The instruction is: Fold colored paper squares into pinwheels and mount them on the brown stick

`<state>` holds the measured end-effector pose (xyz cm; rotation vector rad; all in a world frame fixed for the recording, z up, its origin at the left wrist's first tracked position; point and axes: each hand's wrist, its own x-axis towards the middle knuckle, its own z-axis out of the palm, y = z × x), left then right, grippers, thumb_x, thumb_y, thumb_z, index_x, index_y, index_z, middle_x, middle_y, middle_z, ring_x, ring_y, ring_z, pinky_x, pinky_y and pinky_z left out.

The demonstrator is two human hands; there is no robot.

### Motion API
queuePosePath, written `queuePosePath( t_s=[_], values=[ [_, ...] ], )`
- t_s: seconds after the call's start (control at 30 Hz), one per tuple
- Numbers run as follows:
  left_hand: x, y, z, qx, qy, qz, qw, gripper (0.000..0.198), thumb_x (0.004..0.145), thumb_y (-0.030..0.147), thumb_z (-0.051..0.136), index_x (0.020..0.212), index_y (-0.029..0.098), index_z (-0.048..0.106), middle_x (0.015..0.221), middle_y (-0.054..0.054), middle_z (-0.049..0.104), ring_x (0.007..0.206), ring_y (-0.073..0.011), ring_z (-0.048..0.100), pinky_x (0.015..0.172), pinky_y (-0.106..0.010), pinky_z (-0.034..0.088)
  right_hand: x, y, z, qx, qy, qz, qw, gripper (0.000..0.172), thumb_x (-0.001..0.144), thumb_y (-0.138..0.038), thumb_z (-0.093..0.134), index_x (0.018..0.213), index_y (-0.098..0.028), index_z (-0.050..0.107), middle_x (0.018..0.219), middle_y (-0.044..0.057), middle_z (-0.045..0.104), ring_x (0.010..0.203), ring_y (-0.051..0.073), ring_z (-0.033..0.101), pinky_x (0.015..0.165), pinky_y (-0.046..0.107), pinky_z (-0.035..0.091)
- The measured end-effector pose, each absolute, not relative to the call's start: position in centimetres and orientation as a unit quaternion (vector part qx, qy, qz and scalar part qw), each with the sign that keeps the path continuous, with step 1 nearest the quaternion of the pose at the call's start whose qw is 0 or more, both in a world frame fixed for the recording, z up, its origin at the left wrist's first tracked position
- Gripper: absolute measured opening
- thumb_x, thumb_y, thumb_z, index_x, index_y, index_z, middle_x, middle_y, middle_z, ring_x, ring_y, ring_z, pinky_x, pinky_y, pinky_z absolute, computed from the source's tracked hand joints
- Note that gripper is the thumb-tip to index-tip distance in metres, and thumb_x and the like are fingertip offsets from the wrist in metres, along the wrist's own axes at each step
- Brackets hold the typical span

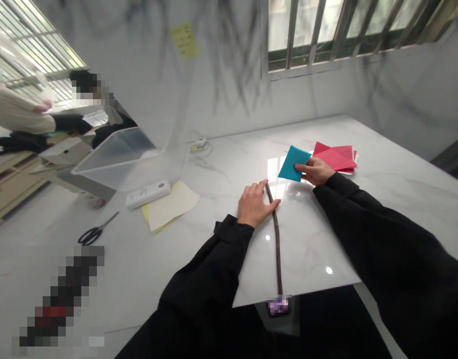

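Observation:
My right hand [315,172] pinches a flat blue square, which looks like folded paper [293,160], between thumb and fingers above the white table. My left hand [253,203] lies on the tabletop with its fingers apart. Its index fingertip and thumb touch a long, thin, dark brown strip [277,239], slightly bent, like a stick or a cord. That strip runs toward the table's front edge and ends at a blurred-out purple item [279,305]. Just beyond my right hand sits a small pile of pink-red sheets [336,157], with some white showing under it.
Scissors [92,234], a white power strip or similar long device [148,193] and cream and yellow papers [172,204] lie to the left. A clear plastic bin [113,154] stands behind them. Two people sit at the far left. A white cable [201,144] lies near the wall.

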<state>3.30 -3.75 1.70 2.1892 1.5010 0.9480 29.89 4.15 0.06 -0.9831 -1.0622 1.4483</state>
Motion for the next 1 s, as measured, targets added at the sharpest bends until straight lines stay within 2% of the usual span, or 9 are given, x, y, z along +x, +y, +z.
queuePosePath(
  t_s=[0.1,0.17,0.3,0.4,0.53,0.63,1.0],
  values=[
    [4.3,-4.0,1.3,0.789,0.517,0.296,0.151,0.060,0.080,0.031,0.077,0.137,0.020,0.064,0.105,-0.009,0.070,0.101,-0.0283,0.062,0.098,-0.041,0.046,30.2,4.2,0.0,-0.399,-0.510,0.603,0.467,0.053,0.055,-0.049,0.098,0.094,-0.019,0.077,0.099,0.009,0.080,0.100,0.033,0.075,0.097,0.051,0.060],
    [4.2,-3.5,1.3,0.750,0.533,0.321,0.223,0.055,0.079,0.022,0.073,0.133,0.021,0.067,0.100,-0.007,0.073,0.089,-0.0236,0.064,0.093,-0.039,0.048,29.8,4.2,-0.1,-0.392,-0.570,0.589,0.419,0.051,0.057,-0.052,0.096,0.091,-0.017,0.078,0.093,0.009,0.080,0.094,0.032,0.076,0.094,0.051,0.060],
    [3.2,-2.3,1.6,0.602,0.509,0.410,0.459,0.043,0.079,0.028,0.075,0.120,0.016,0.073,0.093,-0.007,0.075,0.074,-0.0173,0.066,0.077,-0.032,0.052,28.8,3.8,0.0,-0.387,-0.682,0.500,0.367,0.044,0.065,-0.053,0.090,0.086,-0.017,0.079,0.086,0.007,0.078,0.082,0.026,0.074,0.084,0.043,0.060],
    [2.7,-2.2,2.0,0.538,0.463,0.431,0.556,0.039,0.078,0.035,0.078,0.111,0.013,0.077,0.087,-0.008,0.075,0.073,-0.0159,0.066,0.072,-0.030,0.051,27.9,3.1,0.6,-0.374,-0.747,0.407,0.369,0.036,0.074,-0.053,0.083,0.087,-0.019,0.079,0.085,0.005,0.078,0.082,0.023,0.073,0.081,0.038,0.059],
    [2.5,-2.4,2.6,0.501,0.428,0.432,0.616,0.039,0.071,0.036,0.085,0.103,0.014,0.079,0.090,-0.008,0.076,0.071,-0.0137,0.065,0.071,-0.028,0.050,27.3,2.2,1.9,-0.339,-0.799,0.292,0.402,0.028,0.083,-0.050,0.078,0.088,-0.023,0.080,0.089,0.006,0.079,0.088,0.023,0.072,0.088,0.038,0.056],
    [2.6,-2.6,3.0,0.478,0.413,0.427,0.648,0.040,0.067,0.035,0.089,0.100,0.015,0.080,0.088,-0.007,0.076,0.069,-0.0126,0.064,0.072,-0.028,0.050,27.3,2.0,2.4,-0.336,-0.802,0.251,0.425,0.025,0.086,-0.049,0.076,0.088,-0.024,0.080,0.089,0.007,0.079,0.089,0.024,0.071,0.088,0.039,0.055],
    [2.3,-2.7,3.3,0.468,0.389,0.421,0.673,0.039,0.069,0.033,0.089,0.102,0.015,0.081,0.091,-0.008,0.075,0.069,-0.0123,0.062,0.072,-0.029,0.048,27.4,1.8,2.9,-0.342,-0.769,0.265,0.471,0.033,0.082,-0.056,0.079,0.087,-0.024,0.080,0.089,0.007,0.077,0.085,0.025,0.071,0.084,0.040,0.056]
  ],
)
